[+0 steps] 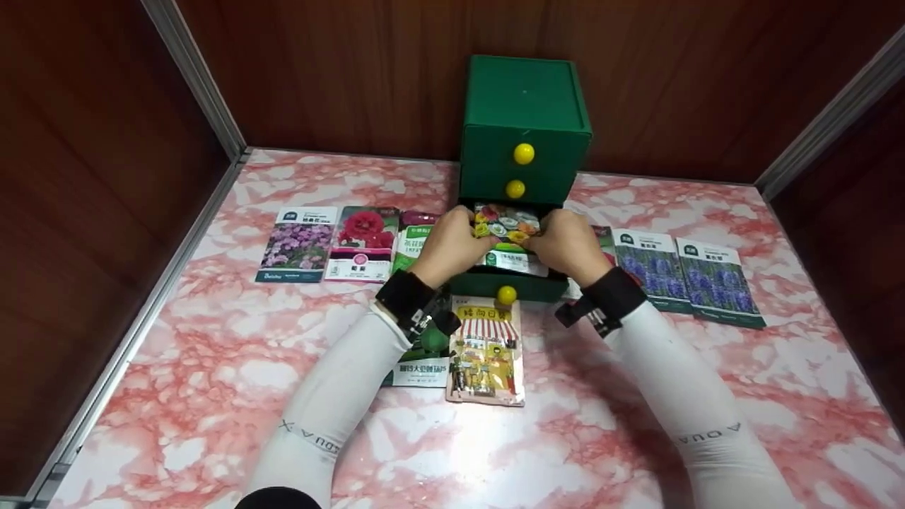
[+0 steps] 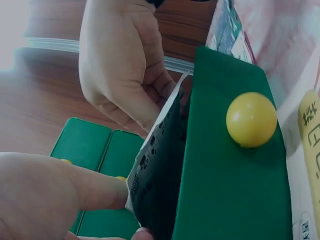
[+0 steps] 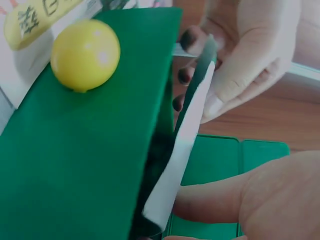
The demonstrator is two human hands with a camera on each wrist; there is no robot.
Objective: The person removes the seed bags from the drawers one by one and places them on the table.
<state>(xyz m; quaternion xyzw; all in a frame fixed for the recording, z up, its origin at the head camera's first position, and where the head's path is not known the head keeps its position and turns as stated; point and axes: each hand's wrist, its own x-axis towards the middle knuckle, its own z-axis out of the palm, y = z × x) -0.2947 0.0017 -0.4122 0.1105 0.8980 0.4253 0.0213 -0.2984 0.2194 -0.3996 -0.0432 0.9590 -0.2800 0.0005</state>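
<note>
Both hands pinch the side edges of a flower seed packet (image 1: 508, 230) with colourful blooms. My left hand (image 1: 452, 244) grips its left edge and my right hand (image 1: 569, 244) its right edge, thumbs on the near face, fingers behind. The packet is tilted inside the pulled-out bottom drawer (image 1: 470, 285) of a green cabinet (image 1: 523, 95). In the left wrist view the packet's printed side (image 2: 152, 150) stands behind the green drawer front (image 2: 225, 165). The right wrist view shows the packet edge (image 3: 187, 135) between both hands. The drawer's inside is mostly hidden.
Two upper drawers with yellow knobs (image 1: 523, 153) are closed. Several seed packets lie on the marbled table: purple flowers (image 1: 300, 244) and a red flower (image 1: 364, 237) at left, blue flowers (image 1: 721, 283) at right, a yellow-pink packet (image 1: 486, 353) in front of the drawer. Brown panels enclose the table.
</note>
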